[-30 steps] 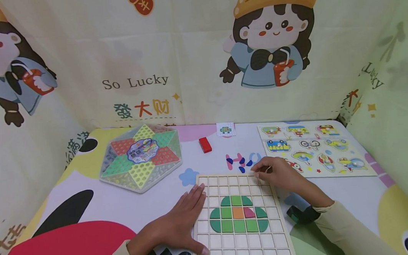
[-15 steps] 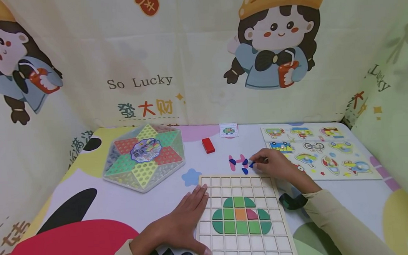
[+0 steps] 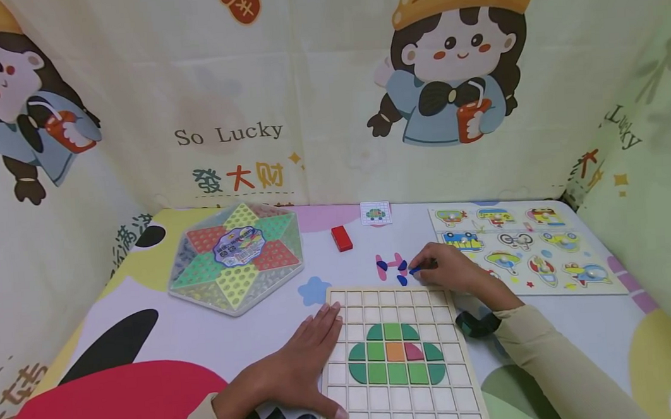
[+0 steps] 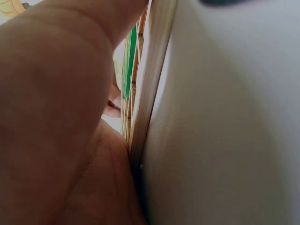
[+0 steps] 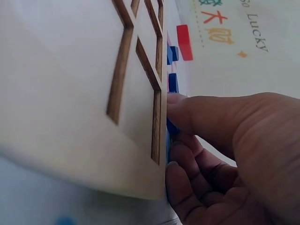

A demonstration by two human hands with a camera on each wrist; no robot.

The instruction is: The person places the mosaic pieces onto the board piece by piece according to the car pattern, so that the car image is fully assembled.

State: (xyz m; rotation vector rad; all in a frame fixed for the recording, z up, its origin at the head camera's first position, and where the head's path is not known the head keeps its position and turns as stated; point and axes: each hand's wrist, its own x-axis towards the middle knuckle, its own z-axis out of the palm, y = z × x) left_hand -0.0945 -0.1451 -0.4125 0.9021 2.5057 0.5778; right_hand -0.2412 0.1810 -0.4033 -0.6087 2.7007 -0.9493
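Observation:
A wooden grid board (image 3: 402,396) lies on the table, its middle cells filled with green pieces (image 3: 398,375), an orange square (image 3: 395,352) and a pink rounded piece (image 3: 414,352). My left hand (image 3: 298,363) rests along the board's left edge, fingers straight and thumb over the lower corner. Past the board's far edge, my right hand (image 3: 449,267) pinches a small blue piece (image 3: 413,270) between thumb and fingers. That blue piece (image 5: 172,126) is partly covered by the thumb in the right wrist view. Loose blue pieces (image 3: 402,280) and pink pieces (image 3: 380,272) lie just left of the fingertips.
A red block (image 3: 341,238) and a small pattern card (image 3: 375,214) are farther back. At left sits a hexagonal box (image 3: 237,284) with a coloured star; at right, a vehicle picture board (image 3: 521,282). A printed cloth wall (image 3: 319,109) rises behind the table.
My right hand has shifted slightly left from the board's far right corner and taken hold of a blue piece. The head view has swung a little; my left hand stays on the board.

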